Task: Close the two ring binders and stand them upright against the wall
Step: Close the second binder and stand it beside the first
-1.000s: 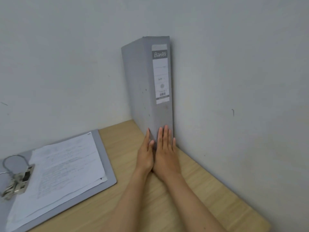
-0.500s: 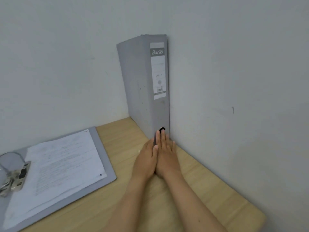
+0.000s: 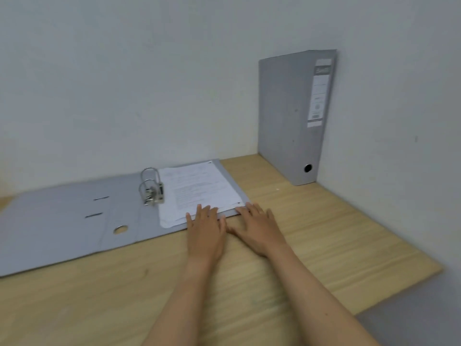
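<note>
One grey ring binder (image 3: pixel 289 116) stands shut and upright in the corner, its labelled spine facing me and touching the right wall. A second grey binder (image 3: pixel 64 221) lies open flat on the wooden table, metal rings (image 3: pixel 151 187) up, a stack of white papers (image 3: pixel 199 191) on its right half. My left hand (image 3: pixel 205 228) lies flat with its fingertips on the near edge of the papers. My right hand (image 3: pixel 257 226) is spread beside it, fingertips at the binder's near right corner. Neither hand grips anything.
The wooden table (image 3: pixel 324 233) sits in a corner of two white walls. Its right edge (image 3: pixel 399 290) runs diagonally, with grey floor beyond. The open binder's left cover reaches the frame's left edge.
Both hands left the foot of the upright binder and moved left to the open binder's near right corner. The view swung left, so the standing binder is now at the right.
</note>
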